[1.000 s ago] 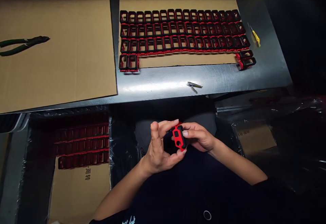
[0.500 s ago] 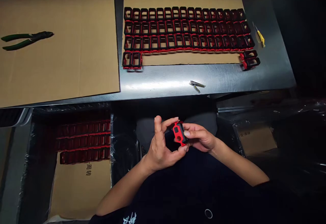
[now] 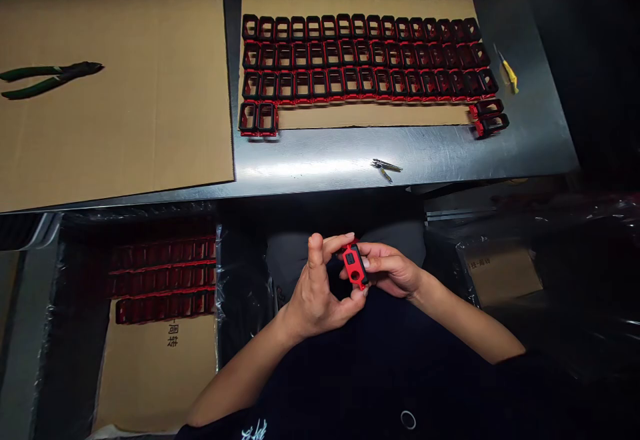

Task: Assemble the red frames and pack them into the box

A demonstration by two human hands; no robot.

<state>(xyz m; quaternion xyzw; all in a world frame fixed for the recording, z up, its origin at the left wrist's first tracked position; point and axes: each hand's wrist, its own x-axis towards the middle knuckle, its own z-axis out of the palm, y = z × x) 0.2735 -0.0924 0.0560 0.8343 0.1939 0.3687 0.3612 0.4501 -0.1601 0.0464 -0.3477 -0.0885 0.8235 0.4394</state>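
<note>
From where I stand, one red-and-black frame (image 3: pixel 357 265) is between the person's hands, not yet set down. The right hand (image 3: pixel 395 272) pinches its black side, thumb on the near face, fingers curled behind. The left hand (image 3: pixel 320 297) spans it lightly, a fingertip at the upper end and the thumb at the lower, with another finger raised away.

As for how far things are, beyond both hands three long rows (image 3: pixel 371 53) of similar frames stand neatly side by side on a cardboard sheet (image 3: pixel 370 117) on the table (image 3: pixel 310 160). I make it about sixteen to a row, though the dim right ends are crowded. Nearer the hands, a fourth row looks barely started: two frames (image 3: pixel 259 120) at its left end. Another two frames (image 3: pixel 481 125), skewed, sit beyond the right hand. That gives roughly fifty-two there, plus the one held.

Left of the left hand, below table height, three more rows (image 3: pixel 165 309) fill part of a dark container; too murky to count.

Tools number three: green-handled pliers (image 3: pixel 65 75) far left of the hands, a small metal tool (image 3: pixel 386 165) just beyond them, and a yellow-handled tool (image 3: pixel 510 77) farther out past the right hand.
</note>
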